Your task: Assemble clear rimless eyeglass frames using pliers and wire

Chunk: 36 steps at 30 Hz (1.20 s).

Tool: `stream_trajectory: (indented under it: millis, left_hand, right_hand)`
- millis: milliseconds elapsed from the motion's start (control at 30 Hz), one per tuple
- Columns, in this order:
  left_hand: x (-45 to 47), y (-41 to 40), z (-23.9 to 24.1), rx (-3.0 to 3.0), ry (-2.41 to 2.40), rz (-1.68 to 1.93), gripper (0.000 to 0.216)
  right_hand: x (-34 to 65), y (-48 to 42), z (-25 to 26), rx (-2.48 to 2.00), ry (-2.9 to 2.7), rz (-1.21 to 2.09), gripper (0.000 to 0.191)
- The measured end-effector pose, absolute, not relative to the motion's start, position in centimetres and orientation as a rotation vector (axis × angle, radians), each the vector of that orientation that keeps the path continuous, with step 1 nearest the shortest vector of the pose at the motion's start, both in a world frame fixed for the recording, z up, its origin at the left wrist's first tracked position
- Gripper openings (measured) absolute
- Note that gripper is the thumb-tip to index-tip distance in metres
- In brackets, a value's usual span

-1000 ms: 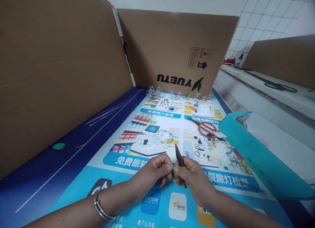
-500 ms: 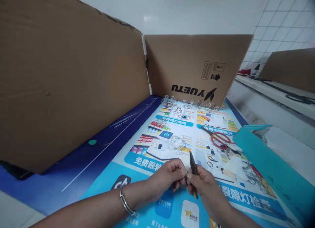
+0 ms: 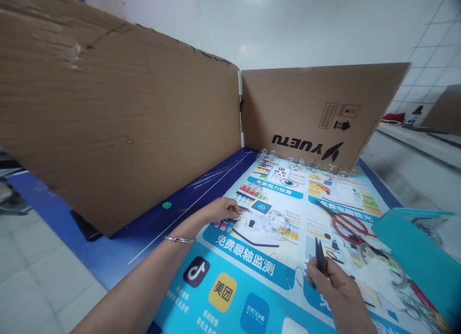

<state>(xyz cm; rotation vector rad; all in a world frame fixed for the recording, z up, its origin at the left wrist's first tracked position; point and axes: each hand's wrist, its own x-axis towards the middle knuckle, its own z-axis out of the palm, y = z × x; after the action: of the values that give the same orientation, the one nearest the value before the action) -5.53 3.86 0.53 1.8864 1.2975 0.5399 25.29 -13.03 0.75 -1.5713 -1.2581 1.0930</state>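
My left hand [image 3: 224,209] reaches forward over the printed blue poster [image 3: 234,295], fingers curled in a pinch near a small pile of clear beaded pieces [image 3: 275,222]; what it pinches is too small to make out. A metal bangle [image 3: 179,239] sits on that wrist. My right hand [image 3: 326,280] rests low at the right, closed round small dark pliers [image 3: 319,255] whose tips point up.
Tall cardboard panels [image 3: 118,132] [image 3: 309,113] wall the table's left and back. Red-handled scissors [image 3: 342,223] lie on the poster at the right, beside a teal folder [image 3: 414,247]. More clear pieces [image 3: 298,162] line the back panel's foot. Thin wires [image 3: 212,178] lie on the dark blue strip.
My hands have parted: the left has gone forward and left toward the clear pieces, the right has stayed low with the pliers. The camera has swung left.
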Motion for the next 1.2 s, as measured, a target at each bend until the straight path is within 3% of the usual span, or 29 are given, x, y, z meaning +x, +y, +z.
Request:
stream_trajectory:
  millis: [200,533,833,1200]
  left_hand:
    - [-5.5,4.3,-0.7,1.978,1.427,0.528,0.015]
    - [-4.5,2.4,2.1,2.121,1.465,0.624,0.022]
    - [2.8,-4.7,1.8,2.315,1.091,0.362,0.018]
    - [4.3,-5.9,0.4,2.371,1.238,0.321,0.017]
  right_hand:
    - [24.5,-13.1,0.7,-1.616,-1.212,1.010,0.035]
    - [25.3,-12.8,0.5,-1.556,-1.273,1.080,0.034]
    - [24.9,-13.0,1.7,-1.396,-1.277,1.166,0.023]
    - [24.9,-12.9,2.0,-1.332,-1.317,1.197,0.022]
